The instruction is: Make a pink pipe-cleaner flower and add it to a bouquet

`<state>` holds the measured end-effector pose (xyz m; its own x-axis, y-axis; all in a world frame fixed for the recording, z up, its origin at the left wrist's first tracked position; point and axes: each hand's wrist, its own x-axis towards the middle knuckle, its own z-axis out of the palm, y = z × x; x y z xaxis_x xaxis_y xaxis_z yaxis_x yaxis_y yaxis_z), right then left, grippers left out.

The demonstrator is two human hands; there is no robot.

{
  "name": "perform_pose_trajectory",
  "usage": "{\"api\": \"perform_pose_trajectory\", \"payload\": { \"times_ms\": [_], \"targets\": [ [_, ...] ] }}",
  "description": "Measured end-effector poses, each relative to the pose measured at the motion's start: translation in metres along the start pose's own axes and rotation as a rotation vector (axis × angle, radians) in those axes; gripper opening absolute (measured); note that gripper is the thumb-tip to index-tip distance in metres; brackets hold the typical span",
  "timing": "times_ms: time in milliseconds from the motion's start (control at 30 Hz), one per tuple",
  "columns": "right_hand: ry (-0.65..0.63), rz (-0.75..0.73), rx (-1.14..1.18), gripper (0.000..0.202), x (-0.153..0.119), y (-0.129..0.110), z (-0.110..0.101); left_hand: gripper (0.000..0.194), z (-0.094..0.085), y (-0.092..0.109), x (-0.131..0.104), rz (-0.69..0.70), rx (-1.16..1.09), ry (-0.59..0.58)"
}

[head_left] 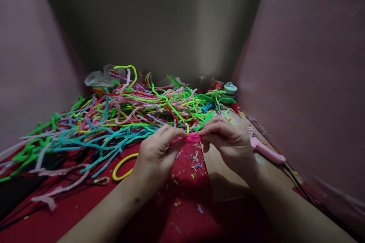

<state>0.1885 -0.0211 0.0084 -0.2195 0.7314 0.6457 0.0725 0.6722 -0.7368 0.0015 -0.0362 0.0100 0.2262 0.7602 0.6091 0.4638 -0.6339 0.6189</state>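
Note:
A short hot-pink fuzzy piece, like pipe cleaner [193,138], is stretched between my two hands above the red table surface. My left hand [159,152] pinches its left end between thumb and fingers. On the other end, the fingers of my right hand [228,140] are closed, hiding that tip. Just behind both hands lies a big tangled heap of pipe cleaners [137,106] in green, pink, blue, yellow and red. A yellow ring [122,167] rests beside my left wrist, partly covered by it.
A pink glue gun [268,151] with a black cord lies right of my right hand, on a brown board [225,182]. A green pipe-cleaner flower [216,95] and a light-blue bottle [230,88] stand behind. Coloured fuzz scraps [196,163] litter the red surface [182,212].

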Motion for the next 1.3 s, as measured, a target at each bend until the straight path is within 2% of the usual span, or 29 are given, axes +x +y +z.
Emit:
{"api": "perform_pose_trajectory", "payload": {
  "times_ms": [100, 167, 300, 400, 500, 633, 867, 1000, 1300],
  "targets": [
    [-0.021, 0.206, 0.028, 0.003, 0.004, 0.008, 0.000, 0.008, 0.001, -0.001, 0.006, -0.401, -0.239, -0.134],
    [-0.048, 0.344, 0.101, 0.005, 0.008, 0.013, 0.001, 0.006, 0.002, -0.003, 0.008, -0.610, -0.408, -0.210],
    [-0.121, 0.493, 0.283, 0.012, 0.019, 0.018, 0.003, 0.013, 0.003, -0.011, 0.010, -0.793, -0.631, -0.216],
    [-0.142, 0.505, 0.322, 0.015, 0.026, 0.019, 0.007, 0.020, 0.005, -0.016, 0.011, -0.888, -0.755, -0.159],
    [-0.104, 0.468, 0.319, 0.015, 0.028, 0.020, 0.011, 0.023, 0.006, -0.019, 0.012, -0.914, -0.819, -0.119],
    [-0.046, 0.460, 0.368, 0.015, 0.025, 0.021, 0.015, 0.023, 0.006, -0.019, 0.011, -0.886, -0.795, -0.094],
    [-0.088, 0.455, 0.477, 0.016, 0.017, 0.020, 0.008, 0.022, 0.005, -0.024, 0.013, -0.880, -0.769, -0.112],
    [-0.123, 0.405, 0.410, 0.028, 0.014, 0.020, 0.005, 0.021, 0.003, -0.023, 0.014, -0.885, -0.780, -0.116],
    [-0.088, 0.354, 0.303, 0.020, 0.012, 0.021, 0.010, 0.020, 0.004, -0.018, 0.011, -0.854, -0.749, -0.154]
  ]
}}
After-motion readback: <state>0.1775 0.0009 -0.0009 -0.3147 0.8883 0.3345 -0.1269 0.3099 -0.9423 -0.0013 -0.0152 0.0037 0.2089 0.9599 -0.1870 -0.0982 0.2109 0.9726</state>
